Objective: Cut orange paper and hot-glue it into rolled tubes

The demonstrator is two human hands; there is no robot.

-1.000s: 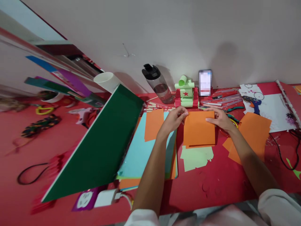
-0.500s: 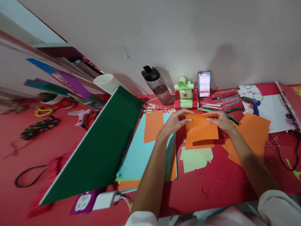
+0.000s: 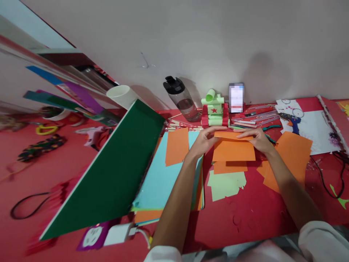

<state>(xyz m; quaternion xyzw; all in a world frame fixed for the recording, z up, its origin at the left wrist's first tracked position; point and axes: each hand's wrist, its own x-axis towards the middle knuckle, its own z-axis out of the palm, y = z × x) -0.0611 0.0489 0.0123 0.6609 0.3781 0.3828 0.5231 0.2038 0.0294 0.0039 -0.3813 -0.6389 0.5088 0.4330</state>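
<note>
Both my hands hold a sheet of orange paper (image 3: 233, 151) by its far edge, which is folded over toward me as a narrow flap. My left hand (image 3: 205, 140) grips the left corner, its fingers along the top. My right hand (image 3: 257, 140) pinches the right end of the flap. Beneath the sheet, another orange piece (image 3: 230, 167) partly shows. Nearer to me lies a pale green paper scrap (image 3: 227, 186) with a ragged right edge. Just beyond my hands stands a light green paper model (image 3: 215, 110) with red sides and a red star.
A green board (image 3: 109, 178) leans at the left over a stack of coloured paper (image 3: 155, 182). Behind stand a water bottle (image 3: 183, 102) and a phone (image 3: 236, 98). Orange sheets (image 3: 296, 156) and a blue glue gun (image 3: 294, 123) lie at the right.
The far edge of the orange sheet has been folded over into a flap. My right hand's fingers have moved onto the flap, and the sheet now lies straighter.
</note>
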